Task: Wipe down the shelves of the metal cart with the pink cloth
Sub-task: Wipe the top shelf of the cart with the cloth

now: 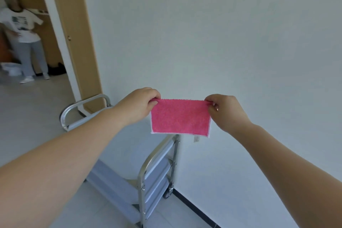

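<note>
Cloth held spread above the cart

The left hand [140, 103] and right hand [224, 111] each pinch a top corner of the cloth [180, 116], stretched flat between them; the cart [148, 168] stands below them.

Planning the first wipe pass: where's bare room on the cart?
The metal cart top shelf shows bare between the far handle and near rail. Left hand and right hand pinch the pink cloth above it. Lower shelves are tight.

A pink cloth [180, 116] with white edging; a silver cart [144, 172]; a tan door [74, 33], perhaps wood-toned.
</note>
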`<state>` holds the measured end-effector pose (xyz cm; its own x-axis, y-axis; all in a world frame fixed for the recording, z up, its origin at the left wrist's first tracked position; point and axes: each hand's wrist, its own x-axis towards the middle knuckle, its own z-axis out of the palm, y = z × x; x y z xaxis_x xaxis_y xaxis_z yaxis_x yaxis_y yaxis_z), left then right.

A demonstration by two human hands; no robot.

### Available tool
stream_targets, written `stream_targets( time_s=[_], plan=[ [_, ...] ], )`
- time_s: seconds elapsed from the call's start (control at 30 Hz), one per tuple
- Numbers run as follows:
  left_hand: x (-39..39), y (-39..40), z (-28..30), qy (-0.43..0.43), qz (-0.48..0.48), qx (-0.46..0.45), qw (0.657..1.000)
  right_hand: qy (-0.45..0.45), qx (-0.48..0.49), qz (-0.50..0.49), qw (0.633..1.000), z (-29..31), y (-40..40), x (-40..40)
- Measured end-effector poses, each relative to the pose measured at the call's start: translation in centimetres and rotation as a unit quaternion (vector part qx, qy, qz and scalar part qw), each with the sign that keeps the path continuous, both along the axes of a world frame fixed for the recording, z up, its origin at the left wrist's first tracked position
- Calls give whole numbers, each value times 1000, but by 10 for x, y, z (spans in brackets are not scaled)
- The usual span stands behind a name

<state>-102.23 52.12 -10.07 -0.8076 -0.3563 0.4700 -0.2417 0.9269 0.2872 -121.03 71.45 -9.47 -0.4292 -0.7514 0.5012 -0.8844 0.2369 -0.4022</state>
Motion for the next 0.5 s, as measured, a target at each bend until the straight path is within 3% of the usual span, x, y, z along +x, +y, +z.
stream_targets(
  time_s=[0.33, 0.5],
  plan=[
    [123, -143, -33, 10, 50, 73, 996, 11, 17, 7, 1000, -38, -155, 104],
    [145, -209, -57, -14, 24, 76, 997, 23, 40, -32, 998, -54, -213, 134]
  ],
)
